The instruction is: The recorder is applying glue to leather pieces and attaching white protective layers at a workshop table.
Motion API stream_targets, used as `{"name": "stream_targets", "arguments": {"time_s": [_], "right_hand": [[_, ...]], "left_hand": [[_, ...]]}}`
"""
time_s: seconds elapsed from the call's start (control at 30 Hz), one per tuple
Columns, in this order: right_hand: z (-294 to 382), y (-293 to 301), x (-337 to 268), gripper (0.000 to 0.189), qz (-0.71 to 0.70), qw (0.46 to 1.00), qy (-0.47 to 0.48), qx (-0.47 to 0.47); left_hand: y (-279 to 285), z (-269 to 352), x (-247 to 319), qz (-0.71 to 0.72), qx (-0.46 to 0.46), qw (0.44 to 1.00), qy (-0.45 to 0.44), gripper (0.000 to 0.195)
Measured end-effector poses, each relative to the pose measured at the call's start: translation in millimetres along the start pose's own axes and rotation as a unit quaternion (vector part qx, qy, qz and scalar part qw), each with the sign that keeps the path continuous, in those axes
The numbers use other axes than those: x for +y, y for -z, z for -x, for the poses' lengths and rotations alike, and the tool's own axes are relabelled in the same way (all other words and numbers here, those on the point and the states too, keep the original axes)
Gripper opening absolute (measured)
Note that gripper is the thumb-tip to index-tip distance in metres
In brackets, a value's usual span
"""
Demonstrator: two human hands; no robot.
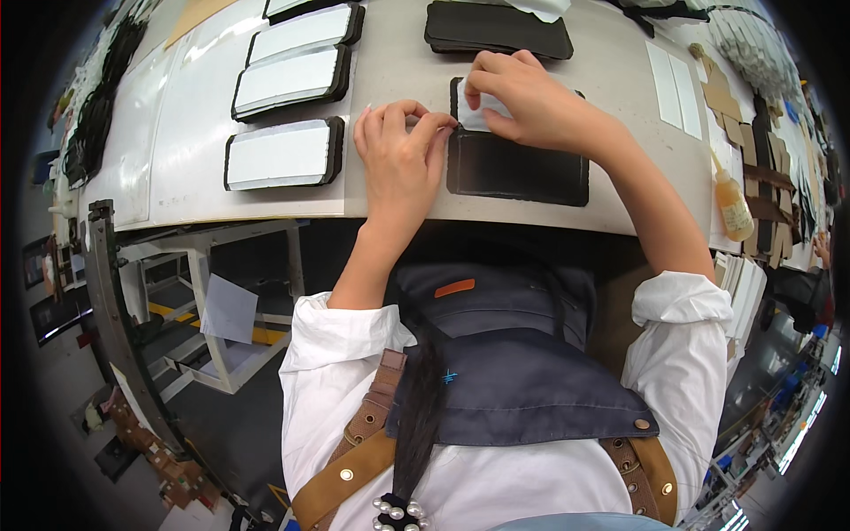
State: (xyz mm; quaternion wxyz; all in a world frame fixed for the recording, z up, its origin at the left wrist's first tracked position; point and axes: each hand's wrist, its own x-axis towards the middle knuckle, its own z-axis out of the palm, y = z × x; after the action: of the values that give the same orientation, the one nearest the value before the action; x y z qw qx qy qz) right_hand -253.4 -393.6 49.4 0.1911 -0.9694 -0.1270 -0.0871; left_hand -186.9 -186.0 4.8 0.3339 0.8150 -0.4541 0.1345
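Before me on the worktable lies a black leather-like panel (518, 167), its near half bare and glossy. A white insert sheet (473, 118) covers part of its far half. The thumb and forefinger of my left hand (404, 143) pinch the panel's left edge, close to the line between the two halves. Over the white sheet is my right hand (531, 99), fingers curled, with a gap between thumb and forefinger. The right hand hides much of the sheet, so any contact there is unclear.
Stacked black pieces with white faces (282, 156) stand in a row at left. A black panel stack (498, 30) lies beyond my hands. White strips (672, 89) and a bottle of amber liquid (734, 206) are at right. The table's front edge (319, 218) runs before me.
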Motion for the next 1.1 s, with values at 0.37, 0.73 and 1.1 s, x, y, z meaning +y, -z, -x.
{"name": "stream_targets", "arguments": {"time_s": [0.37,0.73,1.1], "right_hand": [[11.5,-11.5,-0.1,0.012,-0.014,0.998,-0.059,-0.030],[18.2,-15.7,3.6,0.014,-0.076,0.995,-0.063,0.015],[25.1,-7.2,26.0,0.014,-0.357,0.919,-0.163,-0.028]], "left_hand": [[-1.5,-0.2,-0.3,0.006,-0.006,1.000,0.005,0.008],[-2.4,0.3,-0.7,-0.011,0.000,1.000,-0.004,0.008],[-1.9,0.5,-0.6,-0.028,-0.008,1.000,0.001,0.007]]}}
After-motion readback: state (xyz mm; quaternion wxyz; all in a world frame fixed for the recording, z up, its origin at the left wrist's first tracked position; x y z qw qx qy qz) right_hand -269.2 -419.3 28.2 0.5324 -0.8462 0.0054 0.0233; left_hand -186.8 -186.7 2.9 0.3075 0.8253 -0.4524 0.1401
